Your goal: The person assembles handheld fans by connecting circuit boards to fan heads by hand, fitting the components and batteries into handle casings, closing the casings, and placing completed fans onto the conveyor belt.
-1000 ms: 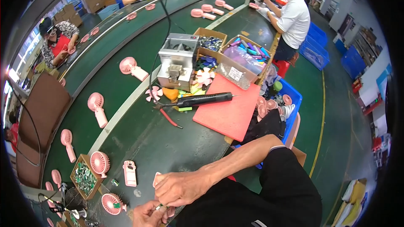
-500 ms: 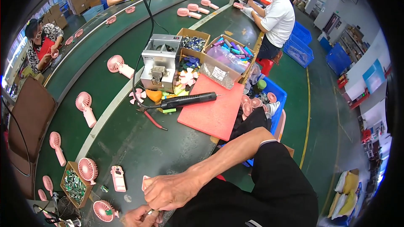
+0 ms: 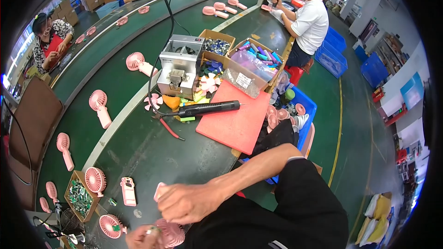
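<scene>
So the pink fan [image 3: 171, 233] head has popped into view between the hands since half a second ago, and the left hand has slid a bit away from the right one; the whole view tilted slightly too.

Closest stuff, bottom edge of the frame: right hand [image 3: 182, 204] is curled tight over the fan's handle, with a pale pink end poking out past the knuckles. Fan head hangs just below that fist, so the long axis looks roughly up-and-down in the picture, though the fist hides the middle. Left hand [image 3: 142, 238] sits just left of the fan head, fingers pinched on a small whitish-green piece [image 3: 151, 231]. It's blurry, can't tell what it is. Left hand is the nearer one to the grille; right one's got the handle end.

Bit further out, lower left: another fan [image 3: 110, 226] lying on the bench, a pink handle shell [image 3: 128, 191] and a box of green boards [image 3: 79, 199]. Past those, mid-frame, a black electric screwdriver [image 3: 210, 108] lies across a red foam pad [image 3: 235, 122].
</scene>
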`<state>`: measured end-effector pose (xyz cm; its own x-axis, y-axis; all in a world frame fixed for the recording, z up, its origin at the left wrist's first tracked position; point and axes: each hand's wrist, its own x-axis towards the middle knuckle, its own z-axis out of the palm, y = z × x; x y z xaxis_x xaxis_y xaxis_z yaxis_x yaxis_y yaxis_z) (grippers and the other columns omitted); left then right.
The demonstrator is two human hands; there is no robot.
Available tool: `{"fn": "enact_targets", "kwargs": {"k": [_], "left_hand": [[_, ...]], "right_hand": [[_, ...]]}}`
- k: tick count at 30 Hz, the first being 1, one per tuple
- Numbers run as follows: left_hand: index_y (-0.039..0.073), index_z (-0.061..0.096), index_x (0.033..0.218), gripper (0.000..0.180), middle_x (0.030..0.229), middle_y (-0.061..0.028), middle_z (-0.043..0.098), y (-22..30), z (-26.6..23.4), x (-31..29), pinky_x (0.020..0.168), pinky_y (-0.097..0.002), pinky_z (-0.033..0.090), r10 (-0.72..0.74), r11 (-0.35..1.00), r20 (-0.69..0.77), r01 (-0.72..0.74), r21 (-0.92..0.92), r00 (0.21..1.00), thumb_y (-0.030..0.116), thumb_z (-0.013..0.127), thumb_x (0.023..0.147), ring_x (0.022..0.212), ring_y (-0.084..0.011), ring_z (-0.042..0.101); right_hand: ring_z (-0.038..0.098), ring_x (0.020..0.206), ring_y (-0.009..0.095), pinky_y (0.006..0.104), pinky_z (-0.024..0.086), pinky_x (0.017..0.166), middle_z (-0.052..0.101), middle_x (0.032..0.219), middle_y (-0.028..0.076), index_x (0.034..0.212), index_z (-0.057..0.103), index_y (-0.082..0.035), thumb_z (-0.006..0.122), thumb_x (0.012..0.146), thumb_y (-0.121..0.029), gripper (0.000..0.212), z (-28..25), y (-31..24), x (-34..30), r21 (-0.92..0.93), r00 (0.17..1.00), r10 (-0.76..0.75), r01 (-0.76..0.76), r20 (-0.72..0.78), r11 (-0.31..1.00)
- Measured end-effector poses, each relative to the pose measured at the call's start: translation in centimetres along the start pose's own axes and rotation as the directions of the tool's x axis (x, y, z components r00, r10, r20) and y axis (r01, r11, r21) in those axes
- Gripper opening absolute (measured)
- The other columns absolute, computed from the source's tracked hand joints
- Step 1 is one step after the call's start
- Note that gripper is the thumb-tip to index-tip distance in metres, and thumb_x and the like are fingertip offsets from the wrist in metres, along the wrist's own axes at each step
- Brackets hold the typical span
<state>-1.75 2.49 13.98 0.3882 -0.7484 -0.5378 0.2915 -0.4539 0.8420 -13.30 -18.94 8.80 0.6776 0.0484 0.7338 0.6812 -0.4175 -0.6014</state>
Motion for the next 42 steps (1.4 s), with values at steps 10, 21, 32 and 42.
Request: {"fn": "enact_targets", "kwargs": {"k": [10, 21, 32, 42], "left_hand": [[0.002, 0.064, 0.094, 0.015, 0.065, 0.001, 0.06, -1.7, -1.7, 0.6, 0.044, -0.018, 0.028, 0.185, 0.98, -0.095, -0.176, 0.095, 0.978, 0.015, 0.058, 0.098, 0.048, -0.0017, 0.041], [-0.006, 0.058, 0.106, 0.016, 0.067, -0.0082, 0.063, -3.8, -1.2, 4.9, 0.037, -0.0191, 0.034, 0.303, 0.953, -0.102, -0.297, 0.065, 0.948, 0.002, 0.057, 0.092, 0.049, -0.0092, 0.055], [-0.006, 0.034, 0.139, 0.06, 0.073, -0.0111, 0.066, -0.7, 1.9, 5.0, 0.057, -0.0237, 0.051, 0.225, 0.951, 0.021, -0.224, 0.212, 0.974, -0.007, 0.062, 0.085, 0.065, -0.014, 0.065], [-0.009, 0.043, 0.135, 0.056, 0.076, -0.0117, 0.07, -0.7, 3.2, 5.7, 0.06, -0.0229, 0.05, 0.343, 0.876, 0.111, -0.361, 0.321, 0.933, -0.004, 0.066, 0.084, 0.067, -0.014, 0.067]], "right_hand": [[0.053, 0.068, 0.029, 0.0465, 0.038, 0.068, 0.05, 0.068, 0.01, 0.067, 0.047, -0.008, 0.057, 0.078, -0.009, 0.015, -5.0, 9.3, -2.4, -0.646, 0.986, 0.163, -0.109, 0.024, 0.755], [0.052, 0.093, 0.027, 0.0389, 0.04, 0.082, 0.055, 0.092, 0.008, 0.087, 0.061, -0.007, 0.073, 0.078, -0.017, 0.018, -7.0, 8.7, -1.9, -0.855, 0.957, 0.282, -0.199, -0.065, 0.478], [0.054, 0.059, 0.013, 0.0301, 0.043, 0.052, 0.058, 0.065, 0.007, 0.083, 0.054, 0.002, 0.069, 0.085, -0.012, 0.021, 0.5, 1.9, -0.7, 0.212, 0.813, 0.543, -0.58, 0.208, 0.787], [0.057, 0.054, 0.016, 0.0304, 0.042, 0.049, 0.056, 0.061, 0.008, 0.077, 0.052, 0.0, 0.068, 0.08, -0.014, 0.021, -0.2, 0.8, -1.2, 0.214, 0.835, 0.529, -0.55, 0.151, 0.808]]}}
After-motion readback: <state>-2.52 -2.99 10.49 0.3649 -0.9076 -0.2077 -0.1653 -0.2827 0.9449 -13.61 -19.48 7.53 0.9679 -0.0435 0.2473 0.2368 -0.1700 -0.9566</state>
